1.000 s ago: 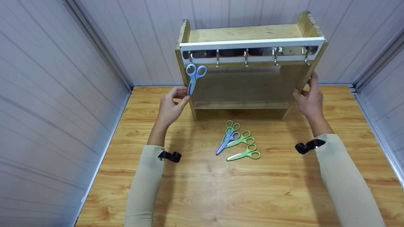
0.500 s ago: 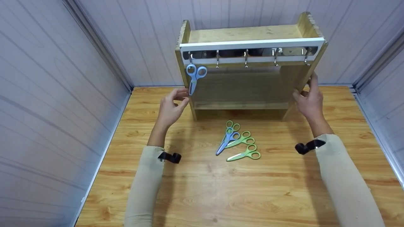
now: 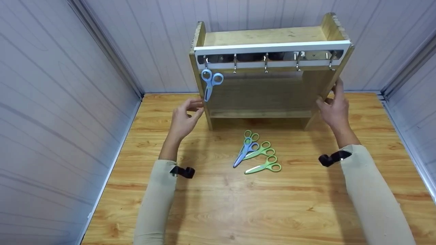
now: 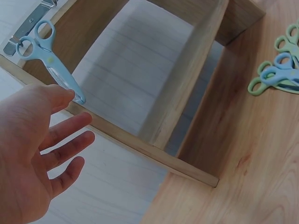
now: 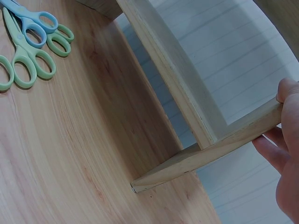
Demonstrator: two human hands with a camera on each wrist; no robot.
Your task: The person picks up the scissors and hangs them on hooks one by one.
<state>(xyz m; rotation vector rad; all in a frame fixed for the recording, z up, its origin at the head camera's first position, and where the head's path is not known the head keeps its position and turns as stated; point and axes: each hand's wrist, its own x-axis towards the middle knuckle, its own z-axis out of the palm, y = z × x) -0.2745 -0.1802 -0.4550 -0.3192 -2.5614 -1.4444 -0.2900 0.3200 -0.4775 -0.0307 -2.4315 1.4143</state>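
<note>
A pair of blue scissors [image 3: 209, 87] hangs by a finger loop from the leftmost hook of the hook rail [image 3: 272, 47], blades pointing down. My left hand [image 3: 182, 119] is just below and left of the blade tip, beside the shelf's left side board, its fingers relaxed and holding nothing. In the left wrist view, the index finger comes close to the blade tip; whether they touch is unclear. My right hand [image 3: 335, 109] grips the right side board [image 5: 215, 147] of the wooden shelf [image 3: 265, 36], thumb in front and fingers behind.
On the wooden floor [image 3: 218, 207] before the shelf lie another blue pair of scissors [image 3: 243, 155] and three green ones, the nearest green pair [image 3: 263, 166] apart from the overlapping others. Panelled walls [image 3: 61, 112] enclose the left, back and right sides.
My left hand has let go of the hanging scissors' blade tip and drawn slightly down and away. The scissors now hang freely. My right hand has stayed in place.
</note>
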